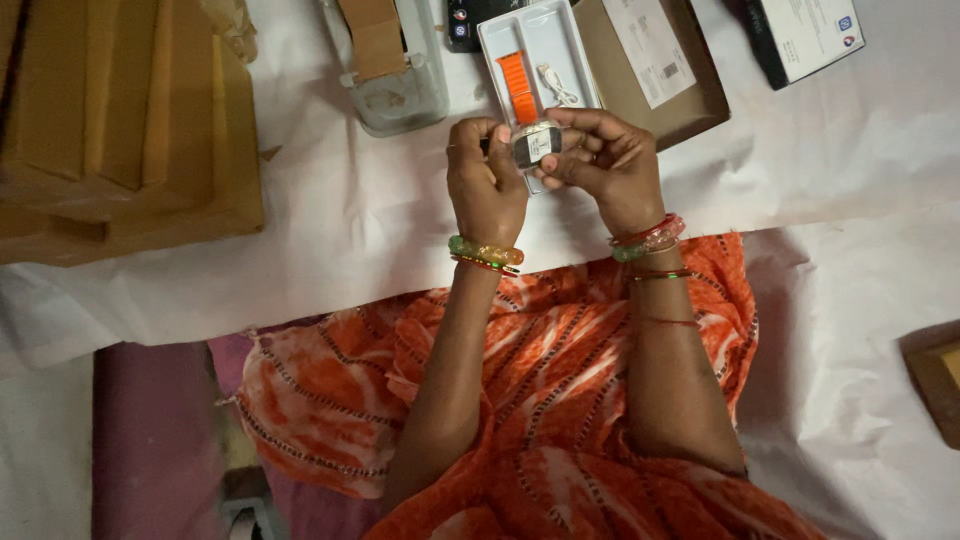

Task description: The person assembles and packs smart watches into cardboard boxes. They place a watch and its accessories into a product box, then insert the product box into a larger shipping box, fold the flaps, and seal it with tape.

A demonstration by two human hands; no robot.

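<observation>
Left hand [487,185] and right hand [607,165] jointly grasp a square silver-cased smartwatch body [536,145]. It sits over the near end of the white rectangular plastic tray [500,35], which contains an orange strap [516,85].

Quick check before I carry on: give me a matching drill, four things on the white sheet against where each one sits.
Things:
1. square smartwatch body
2. orange ribbed strap
3. grey tape dispenser
4. stack of brown cardboard boxes

Places:
A. far left of the sheet
B. lying in the white plastic tray
C. held between both hands
D. just left of the tray

Pairs: 1-C, 2-B, 3-D, 4-A
</observation>
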